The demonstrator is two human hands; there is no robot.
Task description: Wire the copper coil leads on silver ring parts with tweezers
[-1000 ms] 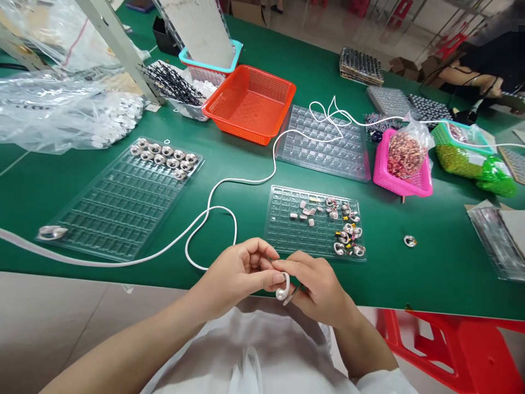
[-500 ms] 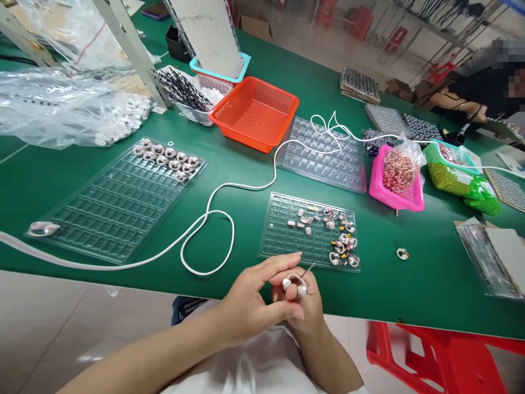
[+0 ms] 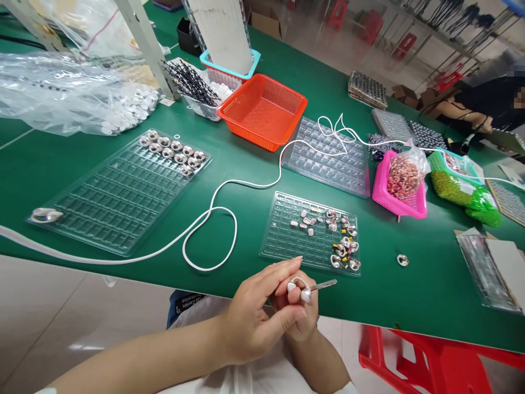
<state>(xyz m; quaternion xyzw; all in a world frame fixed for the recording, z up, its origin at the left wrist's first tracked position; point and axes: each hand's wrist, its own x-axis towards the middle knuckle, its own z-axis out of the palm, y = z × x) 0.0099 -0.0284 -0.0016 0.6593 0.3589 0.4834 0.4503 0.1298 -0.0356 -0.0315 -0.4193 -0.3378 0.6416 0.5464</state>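
Note:
A white clip-on earphone (image 3: 305,295) with a curved bridge sits among the fingers of my right hand (image 3: 304,323), which are curled around it. From the same hand a thin metal tool (image 3: 326,285) sticks out to the right; its other end is hidden. My left hand (image 3: 256,312) is cupped against the right one, index finger stretched along the top and thumb apart below. Its other fingers are partly hidden. Just beyond both hands lies a clear compartment tray (image 3: 287,246) with silver earphone pieces (image 3: 339,250) and small pale parts (image 3: 304,225).
At left, another clear tray (image 3: 123,205) carries several silver shells (image 3: 164,141). A white cable (image 3: 229,208) loops across the green table (image 3: 197,306). Behind are an orange basket (image 3: 262,112) and a pink basket (image 3: 400,202). One loose piece (image 3: 402,260) lies at right. A co-worker's arm (image 3: 463,112) appears far right.
The metal tool has swung down to the right and shows more of its length. Both hands stay together around the earphone. The whole view has shifted slightly.

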